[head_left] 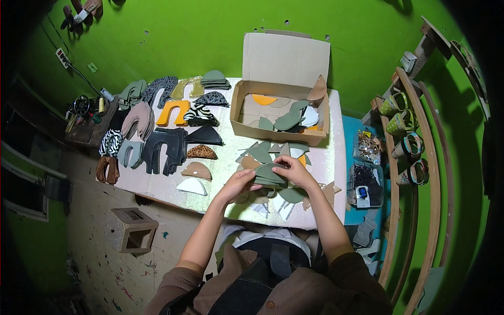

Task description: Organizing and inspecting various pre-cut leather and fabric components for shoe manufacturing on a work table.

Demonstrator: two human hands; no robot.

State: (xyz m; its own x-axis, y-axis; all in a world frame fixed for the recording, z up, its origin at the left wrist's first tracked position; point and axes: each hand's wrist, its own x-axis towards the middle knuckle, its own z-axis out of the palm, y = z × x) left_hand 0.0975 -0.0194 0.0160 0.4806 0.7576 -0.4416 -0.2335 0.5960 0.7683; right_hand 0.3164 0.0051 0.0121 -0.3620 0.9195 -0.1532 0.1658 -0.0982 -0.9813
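Observation:
Between my two hands is a small stack of olive-green half-round pieces (269,175), held over the near right part of the table. My left hand (239,185) grips the stack's left end, fingers closed round it. At the other end my right hand (293,172) pinches the upper right edge. Loose cut pieces in green, brown, white and orange lie beneath and around the hands, such as a green piece (292,195) under my right wrist. Just beyond stands an open cardboard box (281,134) with more green, white and orange pieces inside.
Sorted stacks fill the table's left side: black U-shaped pieces (164,149), orange ones (172,113), leopard-print half-rounds (202,151) and a white half-round (192,186). A wooden rack with sandals (401,123) is at right. A wooden stool (134,229) stands on the floor at left.

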